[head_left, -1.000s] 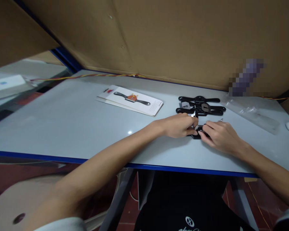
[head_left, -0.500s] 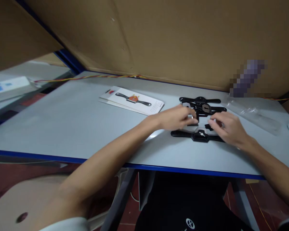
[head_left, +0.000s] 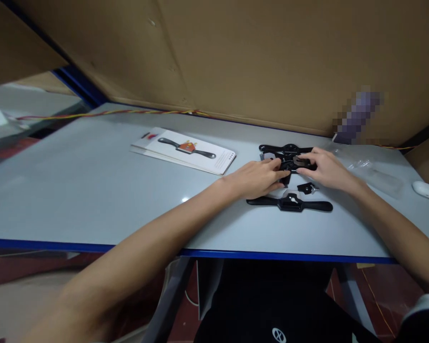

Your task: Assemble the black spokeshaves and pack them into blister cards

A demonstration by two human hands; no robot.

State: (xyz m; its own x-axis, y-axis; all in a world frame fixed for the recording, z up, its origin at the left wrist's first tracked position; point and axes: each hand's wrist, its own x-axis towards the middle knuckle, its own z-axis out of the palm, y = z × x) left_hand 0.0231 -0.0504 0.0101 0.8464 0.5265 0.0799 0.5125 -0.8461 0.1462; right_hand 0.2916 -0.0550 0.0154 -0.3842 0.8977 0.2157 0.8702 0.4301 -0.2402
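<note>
Black spokeshaves lie at the right of the table. At the front is one spokeshave (head_left: 291, 204) with two long handles, and farther back is another spokeshave (head_left: 290, 148). Between them, my right hand (head_left: 327, 167) has thumb and fingers on either side of a dark grey plate (head_left: 301, 162) on a middle spokeshave, partly covered. My left hand (head_left: 259, 178) is beside it, fingers bent around a black plate (head_left: 286, 179); its far part is hidden. A small black cap piece (head_left: 306, 188) with a silver screw lies apart, below my right hand.
Flat white printed cards (head_left: 186, 151) with a spokeshave picture lie left of my hands. Clear plastic wrapping (head_left: 375, 176) and a white rounded object (head_left: 424, 189) are at the right. A cardboard wall (head_left: 236, 62) stands behind, with a twisted wire (head_left: 128, 112) along it.
My right hand has moved back and left from the small cap piece to the middle spokeshave. The cap piece now lies uncovered. My left hand stays close to the black plate.
</note>
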